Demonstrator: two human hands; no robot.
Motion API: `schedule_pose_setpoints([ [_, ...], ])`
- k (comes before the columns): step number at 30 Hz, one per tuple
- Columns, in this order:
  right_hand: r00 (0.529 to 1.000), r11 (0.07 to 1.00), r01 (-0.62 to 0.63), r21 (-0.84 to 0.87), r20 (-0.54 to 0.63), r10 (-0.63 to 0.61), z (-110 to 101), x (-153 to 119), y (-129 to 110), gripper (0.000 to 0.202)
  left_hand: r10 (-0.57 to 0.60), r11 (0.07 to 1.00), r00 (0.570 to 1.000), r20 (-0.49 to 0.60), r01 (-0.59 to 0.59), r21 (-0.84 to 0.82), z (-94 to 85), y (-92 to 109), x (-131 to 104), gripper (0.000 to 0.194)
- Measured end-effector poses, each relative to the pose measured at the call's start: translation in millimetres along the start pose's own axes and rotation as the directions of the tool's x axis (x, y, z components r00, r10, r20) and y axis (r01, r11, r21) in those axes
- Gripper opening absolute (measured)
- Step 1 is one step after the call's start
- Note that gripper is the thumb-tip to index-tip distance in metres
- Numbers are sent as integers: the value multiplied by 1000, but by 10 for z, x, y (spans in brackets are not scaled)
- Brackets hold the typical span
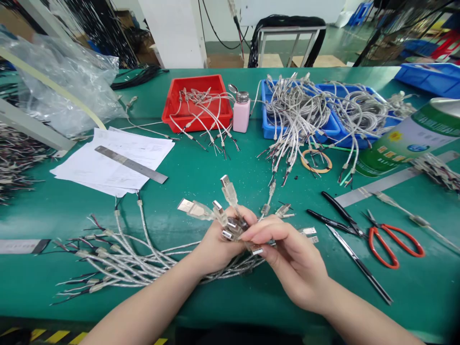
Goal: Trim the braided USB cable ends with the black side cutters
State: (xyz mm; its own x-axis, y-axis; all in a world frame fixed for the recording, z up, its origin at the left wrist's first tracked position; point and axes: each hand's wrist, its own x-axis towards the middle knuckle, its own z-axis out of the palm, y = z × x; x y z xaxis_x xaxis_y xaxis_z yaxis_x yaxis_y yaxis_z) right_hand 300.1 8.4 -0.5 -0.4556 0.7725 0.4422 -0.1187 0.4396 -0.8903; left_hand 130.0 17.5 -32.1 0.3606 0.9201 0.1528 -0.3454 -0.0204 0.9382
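A bundle of USB cables (154, 266) lies on the green tabletop (201, 167), on the person's side of the pink pump bottle (241, 115). Its long axis runs mostly left to right: the stripped wire ends fan out leftward, well to the left of the bottle, and the cables pass behind the left forearm towards the hands. Several USB-A plugs stand up from the left hand (219, 244), nearer the person than the bottle; their metal ends mostly point away from the person, one leaning clearly left. The left hand is closed around the plug ends. The right hand (294, 261) pinches a USB plug (254, 248) between thumb and fingers, its metal end pointing right and slightly towards the person. More plugs lie just beyond the right hand.

Just left of the bottle is a red tray (172, 108) of cables; to its right, blue trays (268, 125) hold coiled cables. Left of the bottle and nearer the person, a steel ruler (131, 164) lies diagonally on paper sheets (82, 160). Right of the bottle and nearer the person are black-handled nippers (354, 226), orange-handled scissors (378, 232) and a slim silver-and-black tool (362, 268); a green-and-white can (406, 139) leans farther right.
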Motion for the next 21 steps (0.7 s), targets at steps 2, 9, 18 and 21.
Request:
schedule_pose_setpoints([
  [2, 1000, 1000, 15, -14, 2, -15, 5, 6, 2, 28, 4, 1000, 1000, -6, -4, 5, 1, 6, 3, 26],
  [9, 1000, 998, 22, -66, 13, -21, 2, -5, -12, 31, -20, 998, 999, -25, 22, 58, 26, 24, 5, 24],
  [18, 999, 947, 8, -321, -43, -23, 48, 12, -19, 22, -38, 935, 999, -22, 43, 353, 95, 58, -34, 9],
  [21, 998, 943, 61, -326, -11, -68, 27, 30, -34, 21, -20, 951, 1000, 14, 15, 309, 73, 79, -42, 19],
])
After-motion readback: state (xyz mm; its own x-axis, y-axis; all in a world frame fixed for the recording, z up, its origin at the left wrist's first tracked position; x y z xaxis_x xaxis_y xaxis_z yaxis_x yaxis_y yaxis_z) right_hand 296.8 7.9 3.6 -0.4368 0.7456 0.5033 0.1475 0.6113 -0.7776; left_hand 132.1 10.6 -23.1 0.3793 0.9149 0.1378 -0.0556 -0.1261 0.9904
